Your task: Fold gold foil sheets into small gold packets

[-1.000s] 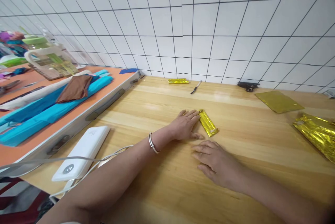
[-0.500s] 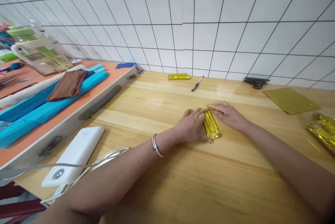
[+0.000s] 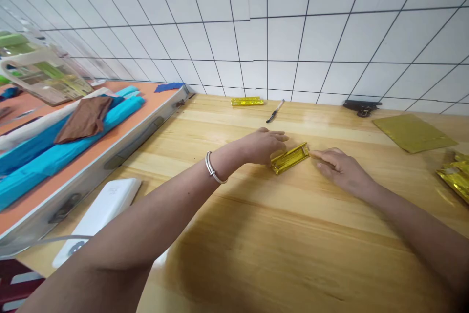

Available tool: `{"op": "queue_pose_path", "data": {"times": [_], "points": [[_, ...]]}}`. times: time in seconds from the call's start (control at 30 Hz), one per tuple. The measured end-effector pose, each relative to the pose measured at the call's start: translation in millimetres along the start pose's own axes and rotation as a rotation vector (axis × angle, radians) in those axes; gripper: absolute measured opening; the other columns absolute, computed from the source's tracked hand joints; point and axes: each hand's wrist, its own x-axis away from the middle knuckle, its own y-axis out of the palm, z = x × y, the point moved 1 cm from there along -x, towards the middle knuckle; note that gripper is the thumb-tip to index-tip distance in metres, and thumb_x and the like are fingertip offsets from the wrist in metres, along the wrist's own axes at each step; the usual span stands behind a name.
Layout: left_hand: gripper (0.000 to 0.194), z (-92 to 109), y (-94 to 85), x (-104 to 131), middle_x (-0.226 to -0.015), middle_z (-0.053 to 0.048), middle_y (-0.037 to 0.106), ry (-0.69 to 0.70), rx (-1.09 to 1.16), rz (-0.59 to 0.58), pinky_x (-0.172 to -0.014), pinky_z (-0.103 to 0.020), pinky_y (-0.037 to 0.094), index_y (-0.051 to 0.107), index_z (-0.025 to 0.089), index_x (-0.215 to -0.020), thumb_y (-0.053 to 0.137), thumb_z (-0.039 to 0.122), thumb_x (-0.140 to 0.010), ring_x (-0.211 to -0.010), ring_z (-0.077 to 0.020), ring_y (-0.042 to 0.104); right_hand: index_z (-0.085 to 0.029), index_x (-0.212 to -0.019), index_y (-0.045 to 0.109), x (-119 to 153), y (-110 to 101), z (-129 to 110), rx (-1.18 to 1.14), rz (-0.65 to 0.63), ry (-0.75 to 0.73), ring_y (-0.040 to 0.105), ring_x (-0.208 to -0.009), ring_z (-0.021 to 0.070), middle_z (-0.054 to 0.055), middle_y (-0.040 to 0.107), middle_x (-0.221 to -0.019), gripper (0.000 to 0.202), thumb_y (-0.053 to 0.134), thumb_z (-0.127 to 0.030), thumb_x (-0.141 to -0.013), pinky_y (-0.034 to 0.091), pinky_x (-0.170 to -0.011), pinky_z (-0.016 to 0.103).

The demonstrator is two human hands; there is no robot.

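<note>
A folded gold foil strip [image 3: 290,158] lies slantwise on the wooden table, its right end higher in the view. My left hand [image 3: 266,145], with a silver bangle at the wrist, is over its left end, fingers stretched out and apart. At the strip's right end is my right hand [image 3: 339,166], its index finger pointing to the corner and the other fingers curled; whether it grips the foil cannot be made out.
Behind lie another gold strip [image 3: 247,101], a pen [image 3: 275,111] and a black clip [image 3: 362,107]. Gold sheets [image 3: 414,133] and crumpled gold foil [image 3: 456,175] are at right. A white power bank [image 3: 106,210] and an orange-topped surface [image 3: 146,100] with cloths are left.
The gold strip has turned from nearly upright in the view to slantwise. My left hand has moved up and its fingers have spread; my right hand has shifted slightly right. The view has shifted a little.
</note>
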Motion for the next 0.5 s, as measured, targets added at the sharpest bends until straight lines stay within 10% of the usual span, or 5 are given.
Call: {"op": "queue_pose_path", "data": {"times": [0.17, 0.5], "points": [[0.031, 3, 14.6, 14, -0.113, -0.003, 0.062, 0.004, 0.010, 0.180, -0.083, -0.028, 0.041, 0.062, 0.023, -0.100, 0.049, 0.007, -0.078, -0.103, -0.0170, 0.057, -0.024, -0.124, 0.055, 2, -2, 2, 0.053, 0.083, 0.002, 0.057, -0.097, 0.0251, 0.006, 0.067, -0.103, 0.039, 0.043, -0.033, -0.088, 0.049, -0.083, 0.043], [0.022, 15, 41.7, 25, -0.094, -0.005, 0.063, -0.069, 0.022, 0.342, -0.079, -0.029, 0.043, 0.061, 0.021, -0.104, 0.048, 0.016, -0.086, -0.085, -0.0181, 0.056, -0.023, -0.109, 0.063, -3, -1, 7, 0.067, 0.155, -0.023, 0.057, -0.094, 0.0216, 0.005, 0.066, -0.101, 0.027, 0.045, -0.029, -0.090, 0.047, -0.084, 0.040]]}}
